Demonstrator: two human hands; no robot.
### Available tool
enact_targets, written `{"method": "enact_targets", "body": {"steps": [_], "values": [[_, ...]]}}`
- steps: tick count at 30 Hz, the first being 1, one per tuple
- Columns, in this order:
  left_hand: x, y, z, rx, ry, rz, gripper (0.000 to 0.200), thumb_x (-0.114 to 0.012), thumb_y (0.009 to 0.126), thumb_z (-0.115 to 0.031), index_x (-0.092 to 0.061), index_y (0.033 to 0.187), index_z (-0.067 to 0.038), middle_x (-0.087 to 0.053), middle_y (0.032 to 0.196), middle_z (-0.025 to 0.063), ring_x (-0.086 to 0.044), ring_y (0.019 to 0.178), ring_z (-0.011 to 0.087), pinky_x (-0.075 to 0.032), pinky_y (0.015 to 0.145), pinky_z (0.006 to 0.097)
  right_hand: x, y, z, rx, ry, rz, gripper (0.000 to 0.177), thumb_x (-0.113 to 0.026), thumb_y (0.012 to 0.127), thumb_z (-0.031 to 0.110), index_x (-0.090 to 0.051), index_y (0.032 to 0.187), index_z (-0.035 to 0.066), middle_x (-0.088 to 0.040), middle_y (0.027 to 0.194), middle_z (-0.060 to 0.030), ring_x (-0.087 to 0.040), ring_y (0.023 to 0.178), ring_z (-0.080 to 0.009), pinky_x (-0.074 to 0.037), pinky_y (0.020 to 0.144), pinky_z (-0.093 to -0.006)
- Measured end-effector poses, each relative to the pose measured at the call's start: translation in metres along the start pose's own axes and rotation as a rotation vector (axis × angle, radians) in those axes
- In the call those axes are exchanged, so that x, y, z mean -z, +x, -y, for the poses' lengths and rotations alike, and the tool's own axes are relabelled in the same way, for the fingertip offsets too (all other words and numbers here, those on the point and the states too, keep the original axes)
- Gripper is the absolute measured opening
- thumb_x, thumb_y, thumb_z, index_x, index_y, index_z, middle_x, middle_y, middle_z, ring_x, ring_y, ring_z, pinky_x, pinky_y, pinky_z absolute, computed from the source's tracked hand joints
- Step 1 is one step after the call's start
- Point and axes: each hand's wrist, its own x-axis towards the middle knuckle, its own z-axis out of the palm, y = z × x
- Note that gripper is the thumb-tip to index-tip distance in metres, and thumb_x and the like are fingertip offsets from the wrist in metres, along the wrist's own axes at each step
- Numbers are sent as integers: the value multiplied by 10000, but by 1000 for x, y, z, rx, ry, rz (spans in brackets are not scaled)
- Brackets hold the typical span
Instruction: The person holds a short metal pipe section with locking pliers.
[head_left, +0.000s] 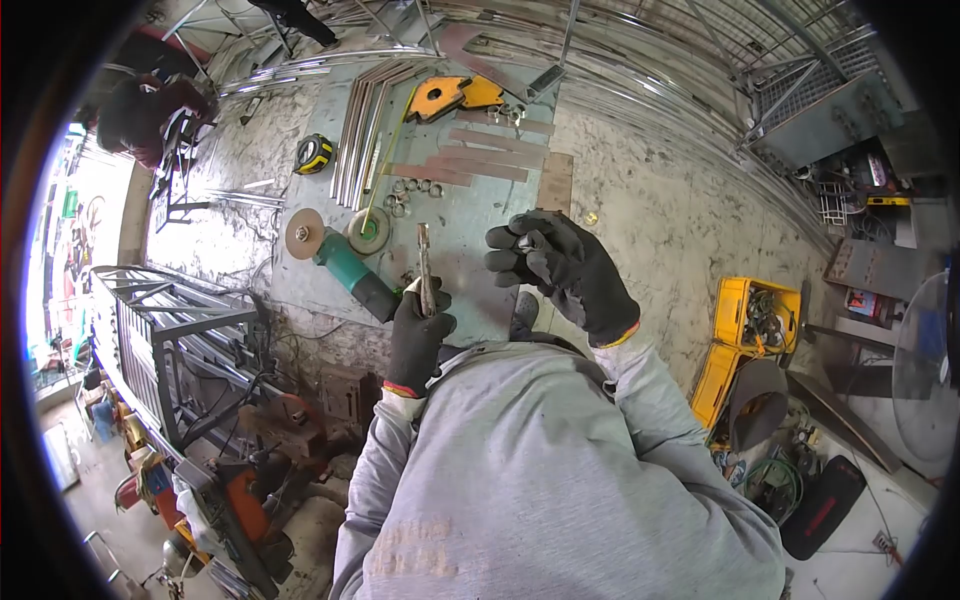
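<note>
My left hand (416,328), in a dark glove with a red and yellow cuff, is closed around a narrow, worn metal tool (424,268) that points away from me. My gloved right hand (565,268) is raised over the bench plate's right edge. Its thumb and fingers are pinched together on something small and dark, and I cannot tell what it is. Left of my left hand lies a green angle grinder (352,278) with a brown disc (305,233) beside its head. Several small metal rings (410,190) sit just beyond the tool.
Flat metal strips (485,155), bent bars (360,130), yellow magnetic squares (437,98) and a tape measure (314,154) lie on the grey-green plate (470,290). A yellow toolbox (735,310) stands at right, a metal frame (205,320) at left. Another person (145,115) is at the upper left.
</note>
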Motion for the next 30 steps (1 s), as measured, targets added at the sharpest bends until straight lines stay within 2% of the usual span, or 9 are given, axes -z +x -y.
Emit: {"method": "enact_targets", "body": {"steps": [7,14,19,23,25,26,28,29,30], "values": [[-2,0,-2,36,50,-2,615,-671,839,26,-576,1447,32,-634,1127,40,-604,947,143,-519,801,286,4,-1,-5,194,-216,9,399,-717,1102,207,-587,1407,-16,-740,1294,-200,-773,1149,-343,-642,991,-518],[-4,0,-3,42,42,8,626,-679,827,31,-581,1445,22,-629,1126,39,-603,951,148,-519,818,290,5,-1,-6,226,-86,34,371,-711,1101,170,-589,1404,-7,-727,1274,-177,-766,1138,-333,-622,995,-506],[-3,2,2,19,36,-23,611,-713,815,-13,-598,1415,9,-632,1112,42,-609,886,146,-518,770,285,16,3,-14,344,-443,-91,384,-740,1079,152,-625,1408,-9,-711,1281,-125,-745,1142,-270,-586,1056,-463],[19,15,-4,134,-25,56,571,-710,894,-80,-593,1447,5,-675,1192,90,-660,933,188,-561,788,322,18,0,-13,190,-315,-177,413,-746,1064,122,-627,1433,-18,-705,1279,-114,-731,1116,-254,-578,1054,-446],[32,16,-12,203,-271,211,646,-681,968,-185,-511,1566,-13,-678,1372,186,-716,1167,323,-605,973,448,12,0,-10,160,-329,-186,431,-734,1057,81,-617,1457,-26,-718,1251,-103,-724,1079,-244,-574,1031,-416],[28,9,-24,204,-272,209,646,-681,968,-185,-511,1566,-13,-678,1372,186,-716,1167,323,-605,973,448,12,0,-10,158,-329,-184,431,-734,1057,81,-617,1457,-26,-718,1251,-103,-724,1079,-244,-574,1031,-416],[18,-7,-43,20,-730,340,798,-673,985,-260,-361,1684,-35,-613,1513,255,-595,1427,477,-512,1175,621,11,0,-7,117,-277,-161,443,-736,1054,71,-615,1470,-22,-731,1208,-77,-725,1083,-239,-571,1004,-383],[16,-8,-42,-81,-872,465,912,-684,979,-280,-240,1743,-58,-571,1578,270,-449,1548,548,-387,1267,700,7,-1,-6,116,-276,-165,443,-736,1054,71,-615,1470,-22,-731,1208,-77,-725,1083,-239,-571,1004,-383],[10,-12,-42,-78,-873,464,912,-684,979,-280,-240,1743,-58,-571,1578,270,-449,1548,548,-387,1267,700,2,-2,-3,94,-250,-187,439,-739,1050,67,-623,1464,-20,-737,1198,-69,-724,1084,-229,-566,998,-369]]}}
